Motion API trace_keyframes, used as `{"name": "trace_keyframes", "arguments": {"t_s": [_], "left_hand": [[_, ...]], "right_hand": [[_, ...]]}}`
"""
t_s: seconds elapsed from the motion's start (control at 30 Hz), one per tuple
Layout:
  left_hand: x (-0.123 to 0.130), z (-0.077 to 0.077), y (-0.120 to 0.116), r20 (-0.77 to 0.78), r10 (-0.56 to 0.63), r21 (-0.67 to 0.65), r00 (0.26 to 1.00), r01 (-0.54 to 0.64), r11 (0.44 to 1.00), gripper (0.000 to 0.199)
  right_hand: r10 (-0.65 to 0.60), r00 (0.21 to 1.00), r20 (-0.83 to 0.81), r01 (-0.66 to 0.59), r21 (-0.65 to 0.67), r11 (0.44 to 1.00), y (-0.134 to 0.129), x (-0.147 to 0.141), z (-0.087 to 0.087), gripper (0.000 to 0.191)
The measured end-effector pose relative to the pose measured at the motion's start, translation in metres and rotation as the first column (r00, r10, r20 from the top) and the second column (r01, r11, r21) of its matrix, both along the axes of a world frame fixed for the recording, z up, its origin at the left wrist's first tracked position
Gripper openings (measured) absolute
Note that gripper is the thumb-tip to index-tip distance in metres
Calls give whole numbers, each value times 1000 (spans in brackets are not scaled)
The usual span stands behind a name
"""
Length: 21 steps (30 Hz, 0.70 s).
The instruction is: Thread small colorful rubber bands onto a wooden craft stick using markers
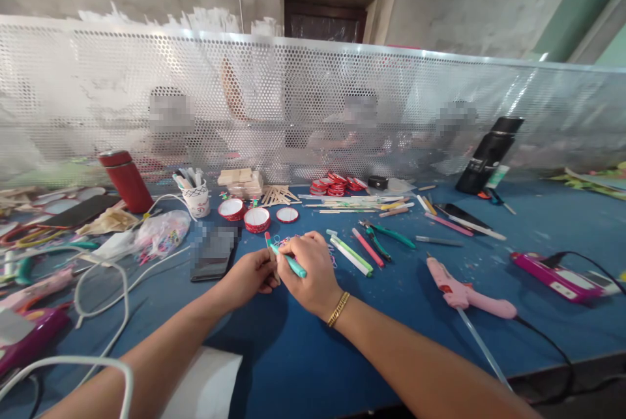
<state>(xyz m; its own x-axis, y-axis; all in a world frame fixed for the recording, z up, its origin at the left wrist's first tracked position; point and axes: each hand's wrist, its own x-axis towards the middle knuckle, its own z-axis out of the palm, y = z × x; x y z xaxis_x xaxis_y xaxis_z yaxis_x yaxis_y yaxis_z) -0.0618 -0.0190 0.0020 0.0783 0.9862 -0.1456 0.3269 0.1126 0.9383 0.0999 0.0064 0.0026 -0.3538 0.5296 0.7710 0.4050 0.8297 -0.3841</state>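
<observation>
My right hand (313, 269), with a gold bracelet at the wrist, is closed around a teal marker (297, 267) in a writing grip. The marker's tip meets a small wooden craft stick (267, 237) with a red upper end. My left hand (253, 274) pinches that stick upright; its fingers cover much of it. Just beyond both hands lie small coloured rubber bands (334, 256), partly hidden. Right of them rest a green-and-white marker (351, 254) and a pink marker (368, 247). A black phone (215, 253) lies left of my left hand.
Teal-handled pliers (388, 236) and a pink glue gun (460, 290) lie to the right. Red round tins (257, 219), a pen cup (195, 199) and a red bottle (126, 180) stand farther back. A white cable (124, 288) loops at left. A perforated screen (274, 106) borders the table.
</observation>
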Motion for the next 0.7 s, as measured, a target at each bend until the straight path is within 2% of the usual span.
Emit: {"name": "trace_keyframes", "arguments": {"t_s": [0.3,0.5,0.7], "left_hand": [[-2,-2,1,-12,-16,-1,1000,16,1000,30],[-2,-3,1,-25,-11,11,1000,12,1000,28],[-2,-3,1,-31,-27,2,999,27,1000,29]], "right_hand": [[-32,999,0,32,-7,999,3,1,0,6],[21,1000,6,-21,12,1000,1,-1,1,6],[-30,999,-36,30,3,1000,3,1,1,5]]}}
